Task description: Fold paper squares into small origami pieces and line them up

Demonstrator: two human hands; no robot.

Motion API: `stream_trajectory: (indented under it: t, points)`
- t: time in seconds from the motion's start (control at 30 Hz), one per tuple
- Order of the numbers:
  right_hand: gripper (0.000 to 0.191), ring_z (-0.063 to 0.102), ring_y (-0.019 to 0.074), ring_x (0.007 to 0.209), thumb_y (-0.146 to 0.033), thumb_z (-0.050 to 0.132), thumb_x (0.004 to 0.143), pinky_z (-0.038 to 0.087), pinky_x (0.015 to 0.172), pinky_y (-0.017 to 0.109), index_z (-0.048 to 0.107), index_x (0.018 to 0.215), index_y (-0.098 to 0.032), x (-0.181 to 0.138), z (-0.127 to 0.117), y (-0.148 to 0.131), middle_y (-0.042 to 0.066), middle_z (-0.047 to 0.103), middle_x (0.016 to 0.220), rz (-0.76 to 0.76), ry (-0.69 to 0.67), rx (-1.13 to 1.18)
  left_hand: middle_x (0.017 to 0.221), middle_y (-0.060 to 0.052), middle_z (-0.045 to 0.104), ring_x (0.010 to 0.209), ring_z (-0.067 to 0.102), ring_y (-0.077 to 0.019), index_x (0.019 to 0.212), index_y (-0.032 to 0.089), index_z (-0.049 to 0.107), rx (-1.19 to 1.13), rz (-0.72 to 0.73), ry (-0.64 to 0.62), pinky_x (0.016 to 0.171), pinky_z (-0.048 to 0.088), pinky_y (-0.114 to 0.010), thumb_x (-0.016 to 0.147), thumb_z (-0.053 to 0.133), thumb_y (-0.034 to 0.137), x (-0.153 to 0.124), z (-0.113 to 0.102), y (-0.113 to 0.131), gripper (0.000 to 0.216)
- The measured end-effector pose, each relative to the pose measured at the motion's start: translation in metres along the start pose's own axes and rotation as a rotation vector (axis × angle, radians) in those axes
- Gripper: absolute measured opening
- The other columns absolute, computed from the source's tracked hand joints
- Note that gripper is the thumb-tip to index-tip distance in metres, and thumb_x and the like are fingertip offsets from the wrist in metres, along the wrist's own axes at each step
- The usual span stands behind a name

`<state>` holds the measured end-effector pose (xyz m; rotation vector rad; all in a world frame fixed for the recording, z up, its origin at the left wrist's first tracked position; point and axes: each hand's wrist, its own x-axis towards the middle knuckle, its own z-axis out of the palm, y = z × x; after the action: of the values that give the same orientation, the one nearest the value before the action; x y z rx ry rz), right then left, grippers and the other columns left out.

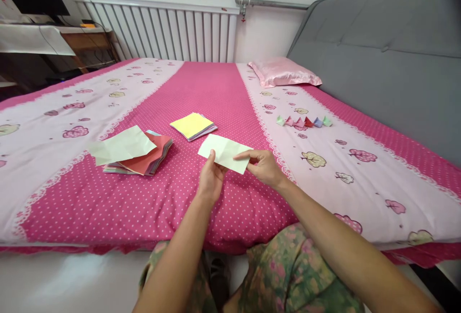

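Note:
A pale green sheet of paper (223, 150), longer than it is wide and with a faint crease, is held just above the bed by both hands. My left hand (212, 176) pinches its lower edge near the middle, thumb on top. At the right end, my right hand (263, 165) grips the paper between thumb and fingers. Just beyond the paper lies a stack of square paper with a yellow sheet (191, 125) on top. To the left is a looser pile with a red sheet (147, 154), and a creased pale green sheet (124, 145) rests across it.
Several small folded paper pieces (299, 122) stand in a row at the right. A pink pillow (283, 71) lies at the back, beside the grey headboard (378, 39). The pink dotted bedspread (212, 87) reaches back to a white radiator (162, 30).

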<state>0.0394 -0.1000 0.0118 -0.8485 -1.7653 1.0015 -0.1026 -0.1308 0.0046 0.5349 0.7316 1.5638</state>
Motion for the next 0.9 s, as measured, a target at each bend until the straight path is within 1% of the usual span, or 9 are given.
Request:
stream_trajectory:
  t: [0.07,0.13,0.23,0.47,0.67,0.73,0.8,0.83,0.9]
  points:
    - [0.028,0.065,0.0176,0.079,-0.01,0.055,0.069,0.051,0.072,0.031,0.07,0.087,-0.024,-0.0004,0.0,0.0022,0.002,0.07,0.089,0.002,-0.03,-0.011,0.105,-0.005,0.064,0.096,0.059,-0.0147,0.104,0.016,0.057,-0.091,-0.011,0.054,0.082,0.047,-0.024,0.082,0.047,0.025,0.0022,-0.0018,0.0043,0.026]
    - [0.028,0.065,0.0176,0.079,-0.01,0.055,0.068,0.051,0.072,0.031,0.07,0.088,-0.024,-0.0003,-0.0003,0.0046,0.002,0.069,0.09,0.018,-0.051,-0.017,0.103,-0.006,0.065,0.097,0.059,-0.0145,0.105,0.014,0.057,-0.143,-0.044,0.05,0.084,0.047,-0.024,0.083,0.045,0.021,0.0035,-0.0042,0.008,0.025]
    - [0.026,0.064,0.0179,0.081,-0.011,0.057,0.068,0.051,0.073,0.032,0.07,0.087,-0.024,0.0004,-0.0007,0.007,0.002,0.069,0.092,0.032,-0.067,-0.017,0.102,-0.007,0.066,0.098,0.059,-0.0162,0.106,0.014,0.056,-0.156,-0.078,-0.001,0.085,0.048,-0.025,0.085,0.044,0.025,0.0034,-0.0061,0.0107,0.027]
    - [0.017,0.063,0.019,0.085,-0.023,0.066,0.067,0.048,0.078,0.031,0.07,0.084,-0.024,0.0015,-0.0007,0.0047,0.003,0.068,0.09,0.003,-0.069,0.071,0.105,-0.009,0.065,0.099,0.059,-0.0185,0.111,0.013,0.053,-0.17,-0.16,-0.062,0.088,0.047,-0.031,0.087,0.038,0.027,0.0001,-0.0029,0.0093,0.032]
    - [0.02,0.062,0.0173,0.077,-0.034,0.069,0.065,0.049,0.068,0.029,0.07,0.079,-0.02,0.0044,0.0002,0.0029,0.004,0.066,0.083,-0.022,-0.021,0.13,0.106,-0.013,0.064,0.097,0.06,-0.0215,0.116,0.01,0.049,-0.194,-0.176,-0.12,0.091,0.044,-0.038,0.088,0.036,0.027,-0.0022,-0.0026,0.0087,0.035]
    - [0.021,0.061,0.0176,0.079,-0.036,0.069,0.065,0.049,0.068,0.029,0.07,0.077,-0.019,0.0053,-0.0001,0.0025,0.005,0.065,0.088,-0.034,0.01,0.126,0.105,-0.014,0.064,0.097,0.06,-0.0225,0.117,0.009,0.048,-0.194,-0.186,-0.133,0.092,0.043,-0.04,0.088,0.037,0.027,-0.0028,-0.0022,0.0084,0.036]
    - [0.02,0.06,0.0174,0.08,-0.037,0.069,0.065,0.047,0.068,0.028,0.068,0.07,-0.017,0.0057,-0.0007,0.0023,0.006,0.064,0.094,-0.026,0.071,0.102,0.103,-0.014,0.064,0.096,0.06,-0.0226,0.115,0.009,0.049,-0.192,-0.2,-0.144,0.093,0.042,-0.04,0.088,0.038,0.027,-0.0031,-0.0018,0.0079,0.035]
    - [0.022,0.059,0.0164,0.077,-0.038,0.069,0.064,0.047,0.065,0.027,0.067,0.067,-0.017,0.0056,-0.0011,0.0023,0.006,0.064,0.091,-0.01,0.102,0.087,0.103,-0.014,0.064,0.095,0.061,-0.0223,0.114,0.009,0.05,-0.188,-0.206,-0.149,0.093,0.042,-0.039,0.087,0.038,0.027,-0.0033,-0.0016,0.0076,0.034]
    - [0.025,0.056,0.0126,0.061,-0.04,0.069,0.063,0.044,0.055,0.024,0.061,0.061,-0.016,0.0051,-0.0015,0.0027,0.003,0.062,0.073,0.044,0.145,0.067,0.102,-0.012,0.065,0.093,0.061,-0.0215,0.11,0.009,0.053,-0.177,-0.213,-0.156,0.092,0.043,-0.038,0.087,0.04,0.027,-0.0034,-0.0016,0.0072,0.032]
